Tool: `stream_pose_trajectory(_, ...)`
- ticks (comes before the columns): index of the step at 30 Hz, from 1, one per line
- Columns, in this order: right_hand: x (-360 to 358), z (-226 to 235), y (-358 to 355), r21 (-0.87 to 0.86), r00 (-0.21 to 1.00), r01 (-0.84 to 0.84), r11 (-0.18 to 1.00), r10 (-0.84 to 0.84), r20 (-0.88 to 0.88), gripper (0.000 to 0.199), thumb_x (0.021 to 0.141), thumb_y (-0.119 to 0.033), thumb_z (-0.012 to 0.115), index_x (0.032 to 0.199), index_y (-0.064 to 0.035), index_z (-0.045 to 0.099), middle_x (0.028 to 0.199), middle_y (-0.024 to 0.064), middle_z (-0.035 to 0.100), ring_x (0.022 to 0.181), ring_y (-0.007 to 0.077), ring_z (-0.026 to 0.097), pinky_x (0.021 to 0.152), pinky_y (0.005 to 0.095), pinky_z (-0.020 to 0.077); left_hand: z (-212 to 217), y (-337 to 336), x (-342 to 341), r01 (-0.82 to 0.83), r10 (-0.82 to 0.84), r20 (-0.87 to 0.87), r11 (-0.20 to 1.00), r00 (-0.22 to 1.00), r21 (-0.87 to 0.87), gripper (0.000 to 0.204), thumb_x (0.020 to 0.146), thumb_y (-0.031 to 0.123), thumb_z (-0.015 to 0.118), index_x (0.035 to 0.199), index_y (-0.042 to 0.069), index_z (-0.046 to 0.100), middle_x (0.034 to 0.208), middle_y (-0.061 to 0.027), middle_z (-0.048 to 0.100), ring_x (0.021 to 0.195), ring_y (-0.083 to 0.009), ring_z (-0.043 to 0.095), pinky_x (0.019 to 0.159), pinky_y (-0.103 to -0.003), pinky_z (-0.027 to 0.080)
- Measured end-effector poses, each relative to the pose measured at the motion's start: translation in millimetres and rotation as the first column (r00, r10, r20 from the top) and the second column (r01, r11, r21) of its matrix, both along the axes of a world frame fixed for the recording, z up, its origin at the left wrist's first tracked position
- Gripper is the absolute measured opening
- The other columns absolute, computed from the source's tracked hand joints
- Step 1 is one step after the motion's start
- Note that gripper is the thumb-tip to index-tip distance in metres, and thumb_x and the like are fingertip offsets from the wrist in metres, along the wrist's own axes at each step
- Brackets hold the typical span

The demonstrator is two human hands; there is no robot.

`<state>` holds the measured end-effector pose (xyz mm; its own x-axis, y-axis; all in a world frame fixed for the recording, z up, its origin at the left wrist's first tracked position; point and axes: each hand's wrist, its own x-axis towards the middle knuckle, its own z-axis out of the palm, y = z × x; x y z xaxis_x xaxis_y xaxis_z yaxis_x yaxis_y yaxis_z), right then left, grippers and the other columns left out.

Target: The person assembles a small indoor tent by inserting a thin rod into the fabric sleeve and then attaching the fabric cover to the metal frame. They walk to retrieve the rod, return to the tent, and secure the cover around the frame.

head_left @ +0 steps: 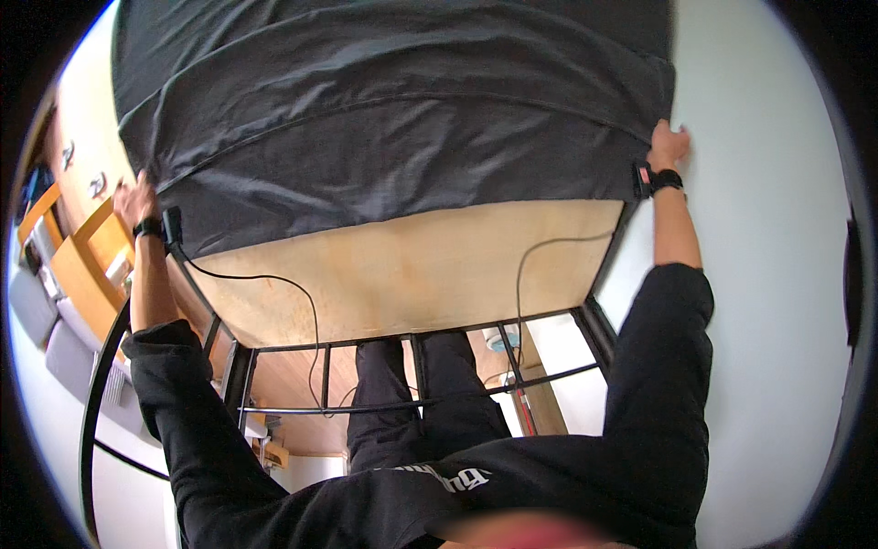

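Note:
A dark grey bed sheet (393, 146), creased in long folds, covers the mattress in front of me. Its near edge runs across a bare plywood bed board (412, 274). At the left corner, my left hand (137, 199) has its fingers closed on the sheet's edge. My right hand (669, 146) grips the opposite edge, close to the wall, with part of its fingers hidden. Each wrist wears a black band with a small device, the right one (644, 178) and the left one (170, 227); a cable hangs from the left device.
A black metal bed frame (320, 409) with bars stands between me and the board. The pale wall (768, 229) runs along the right side. To the left are a wooden chair (96, 256), grey cushions (78, 348) and a wooden floor. A cable (521, 284) crosses the board.

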<state>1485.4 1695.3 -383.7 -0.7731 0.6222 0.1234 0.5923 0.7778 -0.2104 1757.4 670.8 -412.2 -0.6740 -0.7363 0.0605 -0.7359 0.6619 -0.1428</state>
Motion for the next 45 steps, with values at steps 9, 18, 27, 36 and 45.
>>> stream_pose_trajectory(9, -110, 10, -88, -0.133, 0.262, -0.943, 0.306, 0.925, 0.274, 0.058, 0.095, -0.023, 0.067, 0.151, -0.0256, 0.051, 0.148, 0.0125, 0.057, 0.140, 0.0362, 0.050, 0.120, 0.0531, 0.0341, 45, 131, -190, 0.869, -0.861, -0.142, 0.465, 0.488, 0.168, 0.077, 0.092, 0.022, 0.078, 0.159, 0.023, 0.040, 0.155, -0.0146, 0.051, 0.144, -0.0321, 0.048, 0.122, -0.048, 0.039)
stream_pose_trajectory(18, -149, 8, -87, -0.405, 0.360, -0.759, 0.510, 0.846, 0.393, 0.040, 0.102, -0.042, 0.066, 0.127, -0.0116, 0.062, 0.125, 0.0156, 0.069, 0.118, 0.0374, 0.065, 0.099, 0.0480, 0.0500, 21, 108, -202, 0.761, -0.883, 0.110, 0.451, 0.456, 0.466, 0.039, 0.100, 0.032, 0.071, 0.130, 0.009, 0.063, 0.113, -0.0140, 0.072, 0.105, -0.0316, 0.070, 0.094, -0.043, 0.056)
stream_pose_trajectory(27, -53, 109, -44, -0.281, 0.147, -0.904, 0.324, 0.849, 0.507, 0.045, 0.097, -0.050, 0.070, 0.115, -0.0091, 0.065, 0.103, 0.0208, 0.072, 0.095, 0.0440, 0.069, 0.078, 0.0484, 0.0542, 106, 72, -93, 0.856, -0.935, 0.095, 0.351, 0.341, 0.380, 0.025, 0.107, 0.034, 0.059, 0.123, 0.015, 0.056, 0.074, -0.0098, 0.057, 0.058, -0.0229, 0.060, 0.055, -0.037, 0.052)
stream_pose_trajectory(36, 217, 138, 35, -0.496, -0.124, -0.862, 0.100, 0.909, 0.398, 0.033, 0.081, -0.006, 0.076, 0.107, -0.0088, 0.056, 0.095, 0.0176, 0.067, 0.091, 0.0415, 0.068, 0.075, 0.0506, 0.0543, 176, 134, 172, 0.747, -0.973, 0.208, 0.209, 0.096, 0.632, 0.023, 0.095, 0.011, 0.064, 0.117, 0.010, 0.058, 0.086, -0.0062, 0.063, 0.084, -0.0269, 0.069, 0.074, -0.039, 0.056)
stream_pose_trajectory(45, 431, 71, 41, -0.619, -0.351, -0.750, 0.231, 0.654, 0.670, 0.021, 0.083, -0.001, 0.066, 0.103, -0.0066, 0.060, 0.093, 0.0157, 0.071, 0.094, 0.0393, 0.070, 0.077, 0.0520, 0.0546, 109, 209, 376, 0.505, -0.893, 0.449, 0.377, -0.023, 0.776, 0.016, 0.099, 0.013, 0.056, 0.115, 0.010, 0.058, 0.078, -0.0082, 0.068, 0.080, -0.0277, 0.071, 0.076, -0.040, 0.052)
